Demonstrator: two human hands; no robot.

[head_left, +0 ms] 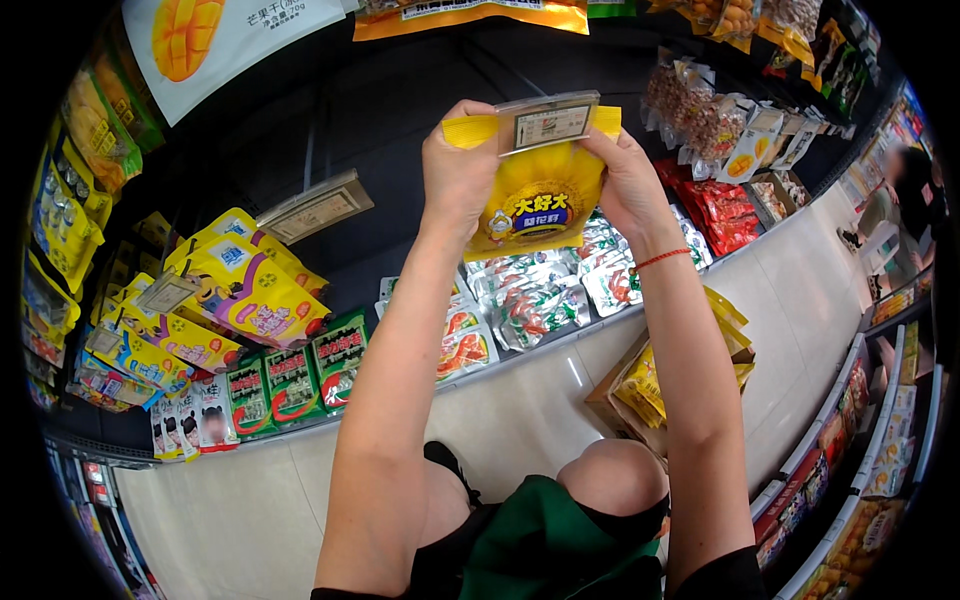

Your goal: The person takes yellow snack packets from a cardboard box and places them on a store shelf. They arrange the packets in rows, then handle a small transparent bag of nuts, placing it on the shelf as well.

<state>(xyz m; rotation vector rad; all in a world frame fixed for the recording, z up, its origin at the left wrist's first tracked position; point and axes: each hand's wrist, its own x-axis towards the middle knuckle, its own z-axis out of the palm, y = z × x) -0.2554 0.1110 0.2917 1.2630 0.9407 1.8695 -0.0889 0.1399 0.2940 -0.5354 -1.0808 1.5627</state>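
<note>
The left hand (462,170) and right hand (622,175) each grip an upper corner of a glossy yellow plastic bag (530,228), its top edge behind a clear plastic price-tag holder (550,124). The bag hangs above silver foil packets (540,312) along the shelf's front edge, with open room leftward before yellow-and-purple pouches (252,290); a brown cardboard box (603,396) stands on the pale tiled floor (800,285).
</note>
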